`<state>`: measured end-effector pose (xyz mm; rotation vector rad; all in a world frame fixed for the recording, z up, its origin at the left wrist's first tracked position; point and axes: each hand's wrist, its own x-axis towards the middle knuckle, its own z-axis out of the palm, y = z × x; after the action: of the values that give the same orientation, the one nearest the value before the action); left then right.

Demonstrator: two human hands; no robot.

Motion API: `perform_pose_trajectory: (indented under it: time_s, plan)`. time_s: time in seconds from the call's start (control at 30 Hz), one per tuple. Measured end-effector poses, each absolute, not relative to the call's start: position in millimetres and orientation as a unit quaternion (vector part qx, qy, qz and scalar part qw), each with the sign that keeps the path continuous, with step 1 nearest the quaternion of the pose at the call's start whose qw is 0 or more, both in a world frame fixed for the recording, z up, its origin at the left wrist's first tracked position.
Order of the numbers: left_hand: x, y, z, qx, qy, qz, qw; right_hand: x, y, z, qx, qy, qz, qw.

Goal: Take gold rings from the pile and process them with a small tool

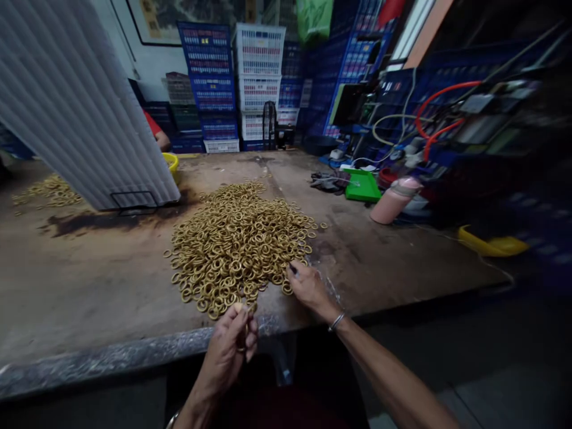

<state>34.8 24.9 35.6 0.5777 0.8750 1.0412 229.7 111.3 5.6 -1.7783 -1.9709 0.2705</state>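
Note:
A wide heap of brass-coloured metal rings (241,238) lies on the worn table in front of me. At the near table edge, my left hand (232,336) is closed, fingertips pinched, with a brass ring (242,347) among the curled fingers. My right hand (310,289) reaches to the heap's right front side, fingers closed and pointing at the rings. A small dark thing (292,269) shows at its fingertips; its kind cannot be made out.
A tall corrugated white panel (107,107) stands at left on a wire stand, with more rings (56,190) beyond. At right are a pink bottle (395,199), a green tray (361,185) and a yellow scoop-like container (491,243). A person's arm (161,140) shows behind the panel.

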Motion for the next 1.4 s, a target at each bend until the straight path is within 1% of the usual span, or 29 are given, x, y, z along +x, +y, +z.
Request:
perform_pose_trajectory:
  time_s: [0.07,0.1,0.2,0.23,0.43,0.63,0.7,0.8,0.87,0.93,1.03,1.17,1.27,1.4]
  plan:
    - [34.0,27.7,32.6,0.232,0.395,0.476,0.751,251.5,127.9,5.8,-0.697,-0.672,0.069,0.239]
    - [33.8,28.8,30.6,0.220,0.398,0.477,0.752,261.7,136.5,5.0,-0.720,-0.652,0.061,0.228]
    - [33.2,30.0,24.5,0.200,0.405,0.477,0.754,284.1,160.6,-1.0,-0.786,-0.593,0.065,0.160]
    - [32.8,30.0,22.9,0.195,0.403,0.475,0.757,288.2,167.2,-3.4,-0.797,-0.582,0.068,0.150]
    - [27.8,31.5,16.9,0.178,0.377,0.466,0.780,289.3,188.1,-10.6,-0.811,-0.566,0.079,0.124]
    - [23.0,32.6,13.4,0.151,0.339,0.459,0.807,293.5,186.8,-8.4,-0.807,-0.572,0.086,0.122]
    - [23.1,32.5,13.0,0.146,0.328,0.464,0.810,295.3,182.7,-8.0,-0.803,-0.575,0.080,0.138]
    - [25.3,32.5,12.4,0.155,0.334,0.474,0.800,289.1,170.0,-6.3,-0.766,-0.605,0.074,0.204]
    - [28.3,32.4,11.9,0.166,0.365,0.474,0.784,274.9,155.6,-3.3,-0.703,-0.656,0.092,0.258]
    - [32.2,32.0,11.3,0.184,0.400,0.471,0.764,252.6,137.0,2.1,-0.615,-0.713,0.140,0.306]
    - [37.6,30.8,10.2,0.228,0.444,0.478,0.723,212.9,106.9,12.4,-0.506,-0.768,0.212,0.330]
    - [38.3,27.8,7.1,0.295,0.483,0.476,0.672,172.6,78.6,19.4,-0.447,-0.783,0.272,0.335]
    - [34.7,25.3,3.9,0.335,0.515,0.469,0.635,158.9,70.3,17.4,-0.428,-0.777,0.309,0.343]
    - [31.8,23.2,1.5,0.398,0.550,0.490,0.547,154.6,69.5,14.1,-0.463,-0.730,0.371,0.340]
